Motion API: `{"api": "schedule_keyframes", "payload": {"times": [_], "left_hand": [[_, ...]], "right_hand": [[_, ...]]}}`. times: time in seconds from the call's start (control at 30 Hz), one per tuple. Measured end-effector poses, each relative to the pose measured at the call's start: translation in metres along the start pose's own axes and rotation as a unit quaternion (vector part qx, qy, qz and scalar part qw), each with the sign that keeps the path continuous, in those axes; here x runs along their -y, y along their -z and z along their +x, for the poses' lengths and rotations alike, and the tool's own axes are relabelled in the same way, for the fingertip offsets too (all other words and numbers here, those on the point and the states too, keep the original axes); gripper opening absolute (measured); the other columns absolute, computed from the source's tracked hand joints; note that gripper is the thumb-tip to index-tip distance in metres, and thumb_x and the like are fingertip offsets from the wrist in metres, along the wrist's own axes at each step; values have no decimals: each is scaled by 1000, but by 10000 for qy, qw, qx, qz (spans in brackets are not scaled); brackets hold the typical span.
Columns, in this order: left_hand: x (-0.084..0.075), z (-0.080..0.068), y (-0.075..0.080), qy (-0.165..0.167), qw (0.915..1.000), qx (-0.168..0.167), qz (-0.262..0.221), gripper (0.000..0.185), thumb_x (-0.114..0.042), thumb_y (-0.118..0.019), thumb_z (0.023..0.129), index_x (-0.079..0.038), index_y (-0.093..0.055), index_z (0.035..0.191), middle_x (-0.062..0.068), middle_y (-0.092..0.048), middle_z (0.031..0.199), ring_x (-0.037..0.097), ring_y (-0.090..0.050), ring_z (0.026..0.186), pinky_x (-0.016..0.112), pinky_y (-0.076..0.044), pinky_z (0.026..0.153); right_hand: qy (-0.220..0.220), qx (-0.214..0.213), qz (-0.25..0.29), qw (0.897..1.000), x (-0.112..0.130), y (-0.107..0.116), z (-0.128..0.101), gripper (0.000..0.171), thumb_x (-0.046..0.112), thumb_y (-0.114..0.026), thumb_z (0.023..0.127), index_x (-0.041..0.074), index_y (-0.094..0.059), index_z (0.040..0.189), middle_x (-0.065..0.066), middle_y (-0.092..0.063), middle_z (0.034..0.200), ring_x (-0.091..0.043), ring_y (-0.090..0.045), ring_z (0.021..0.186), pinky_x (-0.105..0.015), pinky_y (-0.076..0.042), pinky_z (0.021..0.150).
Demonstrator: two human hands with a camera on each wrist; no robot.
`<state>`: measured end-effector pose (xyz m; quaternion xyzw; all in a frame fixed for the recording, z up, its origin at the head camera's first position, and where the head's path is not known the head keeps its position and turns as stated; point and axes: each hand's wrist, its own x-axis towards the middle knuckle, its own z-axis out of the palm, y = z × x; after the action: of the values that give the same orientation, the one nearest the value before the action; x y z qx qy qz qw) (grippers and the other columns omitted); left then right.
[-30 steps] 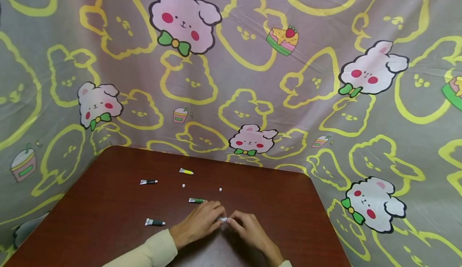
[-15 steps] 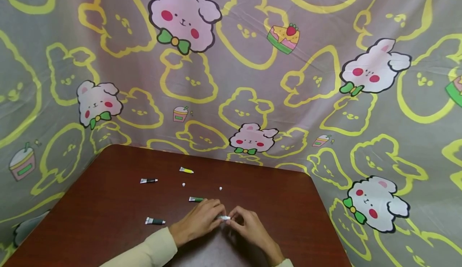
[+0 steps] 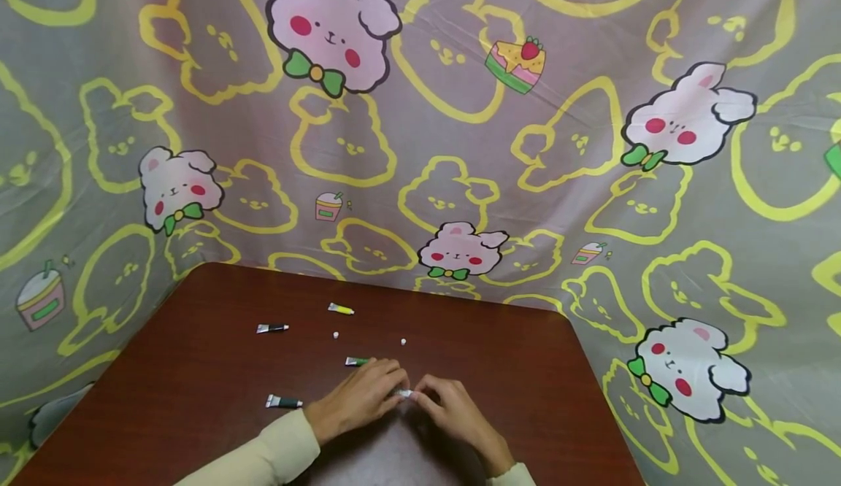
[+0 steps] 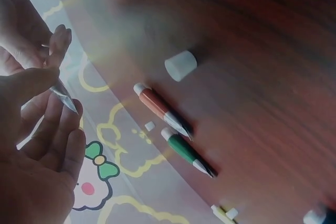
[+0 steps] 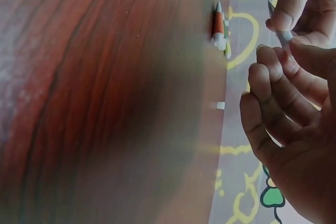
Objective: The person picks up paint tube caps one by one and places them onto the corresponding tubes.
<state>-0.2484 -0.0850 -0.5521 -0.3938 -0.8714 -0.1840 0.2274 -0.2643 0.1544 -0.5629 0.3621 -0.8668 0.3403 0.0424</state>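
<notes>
On the left of the worktop lie 2 dark tubes, one farther back and one nearer, with a yellow tube beyond them. 2 small white caps sit loose on the wood, well apart from each other. A green tube pokes out just behind the left hand.

The small silver tube sits low over the near middle of the worktop, pinched between both hands. It looks light and soft-walled, likely to dent or ooze if squeezed mid-body, so the flat crimped tail and the stiff neck seem the safest places to hold.

The left hand comes in from the left, fingers curled round one end; its cream sleeve angles across the near edge. The right hand meets it fingertip to fingertip, thumb and forefinger nipping the other end.
</notes>
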Motion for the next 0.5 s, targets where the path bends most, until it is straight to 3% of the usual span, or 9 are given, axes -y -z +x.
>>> {"api": "schedule_keyframes", "payload": {"times": [0.27, 0.5], "left_hand": [[8, -3, 4, -271, 9989, -199, 320, 26, -21, -92, 86, -18, -70, 98, -7, -64, 95, 11, -64, 88, 29, -50, 79], [15, -7, 7, -401, 9974, -314, 506, 28, -20, -93, 85, -17, -69, 99, -7, -64, 96, 13, -64, 89, 31, -50, 80]], "right_hand": [[361, 84, 81, 9993, -1, -3, 11, 16, 20, -68, 108, 13, -73, 94, 3, -71, 79, 5, -56, 75, -18, -50, 69], [145, 478, 284, 9983, -1, -6, 21, 22, 25, -65, 111, 10, -74, 98, -5, -74, 83, 4, -56, 76, -18, -49, 71]]}}
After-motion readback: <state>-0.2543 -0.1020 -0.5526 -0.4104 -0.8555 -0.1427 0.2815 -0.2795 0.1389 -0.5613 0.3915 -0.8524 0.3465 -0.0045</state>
